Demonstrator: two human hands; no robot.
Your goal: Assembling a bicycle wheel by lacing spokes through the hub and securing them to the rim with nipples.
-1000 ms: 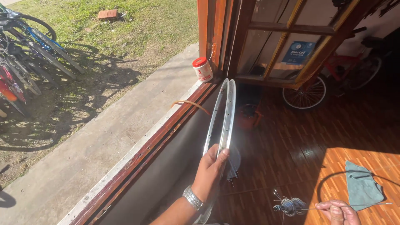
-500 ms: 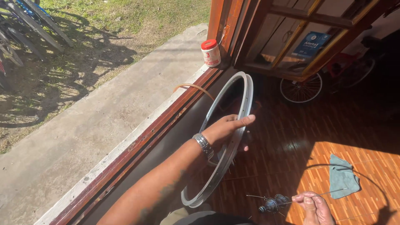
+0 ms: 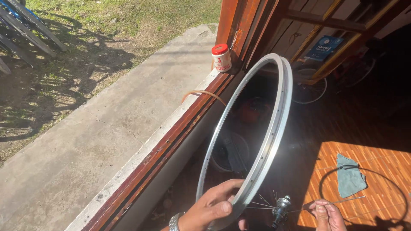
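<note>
My left hand point(image 3: 214, 207) grips the lower edge of a bare silver bicycle rim point(image 3: 274, 128) and holds it upright and tilted beside the window sill. A metal watch point(image 3: 174, 221) sits on that wrist. My right hand point(image 3: 327, 214) pinches a thin spoke point(image 3: 346, 199) at the bottom right. The spoke runs from a small silver hub point(image 3: 280, 208) that has several spokes sticking out of it. The hub hangs just right of the rim's lower edge.
A red-capped white jar point(image 3: 221, 57) stands on the wooden window frame point(image 3: 171, 141). A grey cloth point(image 3: 349, 176) lies on the sunlit wooden floor inside a thin black hoop point(image 3: 325, 182). Another wheel point(image 3: 310, 87) leans at the back. Outside lie a concrete path point(image 3: 107, 128) and grass.
My left hand slid from the middle of the rim down to its lower edge, and the rim turned so its open face shows. The view moved closer.
</note>
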